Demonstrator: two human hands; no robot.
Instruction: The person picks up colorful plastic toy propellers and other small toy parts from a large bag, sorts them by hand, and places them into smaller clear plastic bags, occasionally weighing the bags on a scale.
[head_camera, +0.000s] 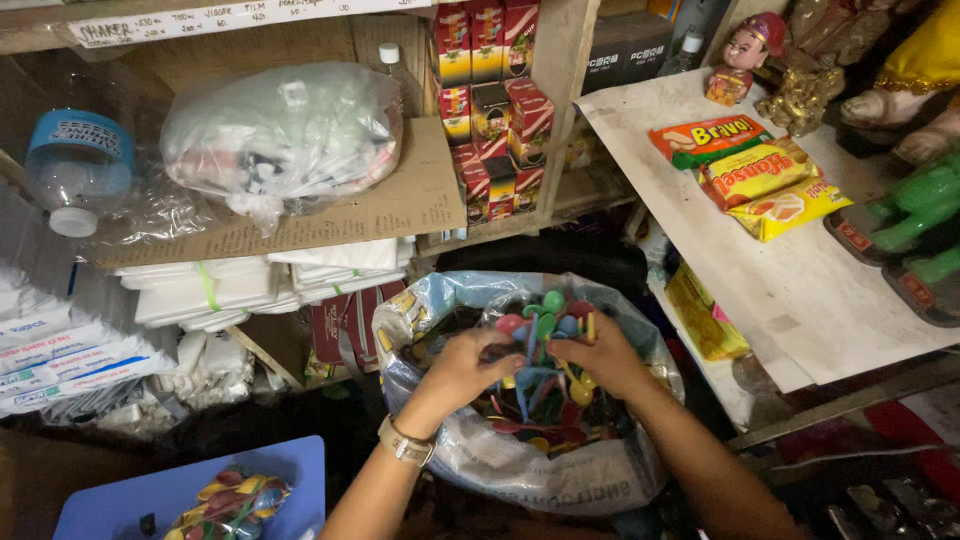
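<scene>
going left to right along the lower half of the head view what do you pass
blue tray → left hand → coloured plastic spoons → right hand → white board shelf

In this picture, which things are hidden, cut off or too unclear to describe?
Head view:
- Left hand and right hand: fingertips buried among the coloured plastic spoons, so the grip is unclear.
- Sack: its bottom is hidden by the forearms.
- Clear bag on the shelf: contents blurred by plastic.
- Blue tray: cut off by the bottom edge.
</scene>
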